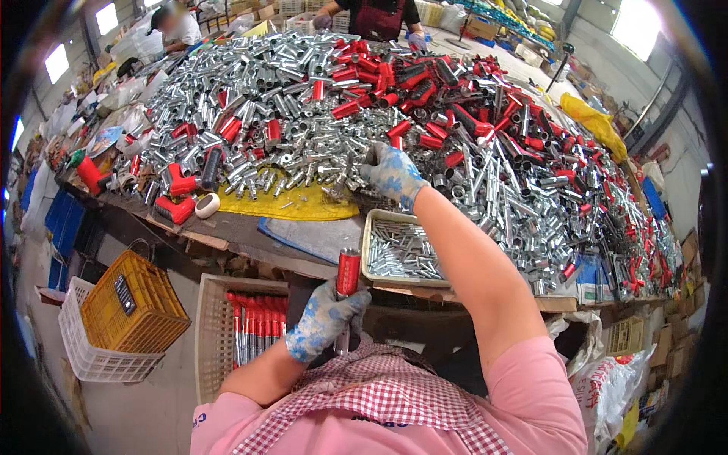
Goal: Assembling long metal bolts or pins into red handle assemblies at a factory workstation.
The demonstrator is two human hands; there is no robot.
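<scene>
My left hand [327, 312], in a white glove with blue flowers, is wrapped around a metal tube with a red sleeve [348, 274]. The tube stands nearly upright in front of my apron, its chrome lower end showing below my fingers. My right hand [392, 174], gloved alike, reaches over the heap of chrome parts [280, 144]. Its fingers are curled together among small metal fittings; whatever lies in them is hidden. Below that wrist sits a pale tray of thin metal pins [394, 249], partly covered by my forearm.
A yellow cloth [288, 203] lies under the heap's near edge. Red tool handles [180, 180] are at the left. A crate [208, 341] beside me holds red-handled tools. Yellow [136, 303] and white crates [98, 360] stand on the floor. Across the table is a person in a dark apron [377, 17].
</scene>
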